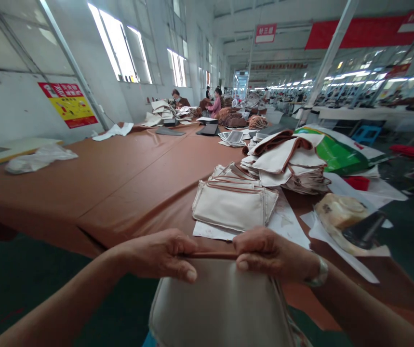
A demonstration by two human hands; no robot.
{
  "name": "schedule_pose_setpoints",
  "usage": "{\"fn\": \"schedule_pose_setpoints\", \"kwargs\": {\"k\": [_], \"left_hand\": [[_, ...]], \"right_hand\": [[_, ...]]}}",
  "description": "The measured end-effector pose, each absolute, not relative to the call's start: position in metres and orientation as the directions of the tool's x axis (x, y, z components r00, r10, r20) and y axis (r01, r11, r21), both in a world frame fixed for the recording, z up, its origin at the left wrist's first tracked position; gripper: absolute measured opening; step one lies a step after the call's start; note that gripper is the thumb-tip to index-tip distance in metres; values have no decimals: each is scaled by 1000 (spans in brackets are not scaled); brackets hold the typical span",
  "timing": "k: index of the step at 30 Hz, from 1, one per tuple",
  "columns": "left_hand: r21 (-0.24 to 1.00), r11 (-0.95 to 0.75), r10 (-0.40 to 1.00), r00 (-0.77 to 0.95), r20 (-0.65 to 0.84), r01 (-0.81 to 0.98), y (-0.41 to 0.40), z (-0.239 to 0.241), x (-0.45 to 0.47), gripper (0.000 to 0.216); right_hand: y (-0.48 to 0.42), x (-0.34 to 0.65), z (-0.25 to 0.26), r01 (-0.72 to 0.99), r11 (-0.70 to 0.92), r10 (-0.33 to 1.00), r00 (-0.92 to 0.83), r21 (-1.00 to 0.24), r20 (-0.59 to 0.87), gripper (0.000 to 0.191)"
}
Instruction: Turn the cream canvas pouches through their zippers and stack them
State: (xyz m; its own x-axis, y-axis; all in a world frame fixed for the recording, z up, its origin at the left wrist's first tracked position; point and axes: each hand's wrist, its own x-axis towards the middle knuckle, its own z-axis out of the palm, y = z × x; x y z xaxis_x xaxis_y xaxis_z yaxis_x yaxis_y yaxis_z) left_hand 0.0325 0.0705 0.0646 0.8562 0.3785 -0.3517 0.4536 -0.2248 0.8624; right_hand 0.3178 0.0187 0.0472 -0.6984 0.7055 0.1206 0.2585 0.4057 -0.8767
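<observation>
Both my hands grip the upper edge of a beige fabric panel [217, 303] with a brown strip along its top, close to my body at the table's near edge. My left hand [159, 255] pinches the edge on the left, thumb on the near face. On the right, my right hand [268, 255] clasps the same edge, with a light band on its wrist. Just beyond my hands lies a stack of beige panels [230, 206] with brown-stitched edges, resting on white paper [293, 226]. Whether more layers sit behind the held panel is hard to see.
A brown sheet covers the table [120, 178]. A taller pile of panels [282, 159], a green and white sack [340, 149] and a plastic-wrapped bundle with a black cone [364, 231] stand to the right. People [216, 102] sit at the far end among more piles.
</observation>
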Motion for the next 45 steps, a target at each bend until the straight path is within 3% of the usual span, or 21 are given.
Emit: {"fn": "schedule_pose_setpoints", "kwargs": {"k": [3, 6, 9, 13, 16, 18, 22, 27, 32, 36, 39, 42, 45], "left_hand": [[845, -167, 405, 817, -411, 508, 81, 57, 5, 41], [798, -366, 495, 826, -267, 478, 68, 59, 16, 34], [783, -464, 506, 849, -151, 415, 48, 71, 52, 24], [885, -209, 439, 848, -296, 417, 51, 71, 62, 33], [918, 73, 416, 824, -384, 391, 70, 52, 37, 51], [910, 192, 455, 788, -415, 368, 78, 38, 24, 53], [942, 61, 536, 785, -310, 330, 76, 27, 34, 43], [964, -123, 502, 853, -143, 234, 65, 34, 64, 28], [926, -220, 502, 850, -161, 306, 56, 52, 70, 18], [951, -109, 539, 821, -188, 290, 51, 54, 73, 26], [967, 13, 533, 817, -220, 253, 50, 46, 76, 30], [965, 166, 476, 840, -261, 205, 50, 38, 78, 35], [954, 250, 452, 851, -268, 167, 48, 35, 79, 35]], "right_hand": [[25, 344, 29, 366, 381, 771, -633, -849, 73, 39], [29, 340, 13, 432, 409, 734, -679, -804, 9, 24], [24, 302, 8, 291, 440, 677, -729, -849, 102, 46], [14, 264, 8, 161, 416, 664, -726, -895, 178, 25], [13, 274, 8, 188, 427, 738, -638, -885, 220, 24], [15, 289, 7, 199, 439, 750, -618, -876, 235, 24], [19, 305, 4, 218, 373, 752, -640, -902, 156, 22], [12, 302, -2, 142, 161, 794, -606, -977, 42, 23], [1, 292, -4, 61, 191, 836, -532, -980, 130, 15], [-6, 287, 5, 89, 374, 828, -481, -923, 289, 13], [-12, 287, 13, 154, 401, 851, -427, -903, 305, 16], [-16, 288, 13, 221, 334, 889, -397, -917, 228, 21], [-18, 288, 3, 163, 138, 930, -361, -977, 71, 22]]}}
